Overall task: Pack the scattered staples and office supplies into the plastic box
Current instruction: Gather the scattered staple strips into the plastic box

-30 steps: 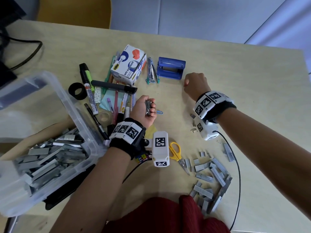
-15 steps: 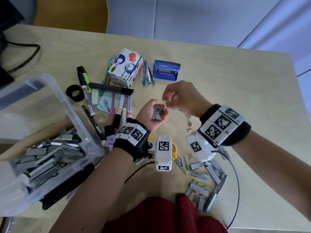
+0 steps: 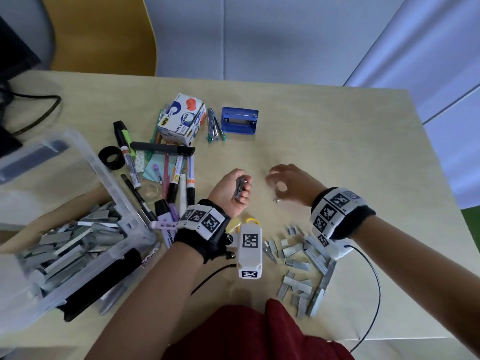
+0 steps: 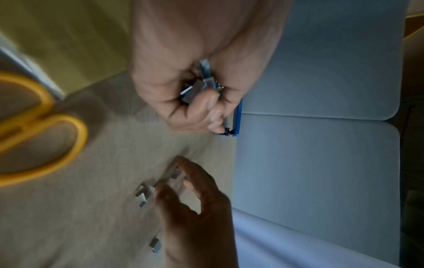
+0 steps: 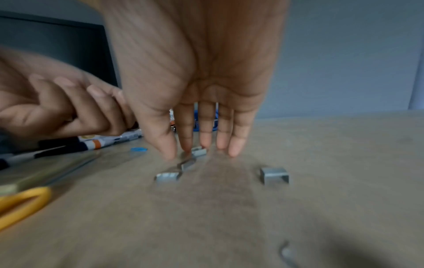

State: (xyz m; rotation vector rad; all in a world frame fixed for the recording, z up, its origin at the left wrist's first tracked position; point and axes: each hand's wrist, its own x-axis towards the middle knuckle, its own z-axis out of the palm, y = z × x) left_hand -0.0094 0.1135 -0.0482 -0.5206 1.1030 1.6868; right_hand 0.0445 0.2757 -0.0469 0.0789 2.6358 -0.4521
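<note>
My left hand [image 3: 235, 189] is curled round a bunch of staple strips [image 3: 240, 187], seen close in the left wrist view as grey staple strips [image 4: 201, 85] in the left hand [image 4: 197, 94]. My right hand [image 3: 281, 181] hovers open, fingers spread and pointing down over small staple pieces [image 5: 183, 166] on the table; in the right wrist view the right hand [image 5: 201, 148] has fingertips just above them. The clear plastic box [image 3: 109, 178] at the left holds many staple strips [image 3: 67, 245]. A heap of loose staple strips [image 3: 304, 268] lies near my right wrist.
Markers and pens [image 3: 176, 178], black tape roll [image 3: 112, 157], tape dispenser carton [image 3: 181, 119], staple remover [image 3: 214, 126] and blue hole punch [image 3: 239, 120] lie beyond my hands. Yellow scissors [image 4: 34, 130] rest by my left wrist. A black cable [image 3: 39, 115] runs at far left.
My right hand has drawn away from the left hand to the right and opened over the small staple pieces. The left hand still holds its staples.
</note>
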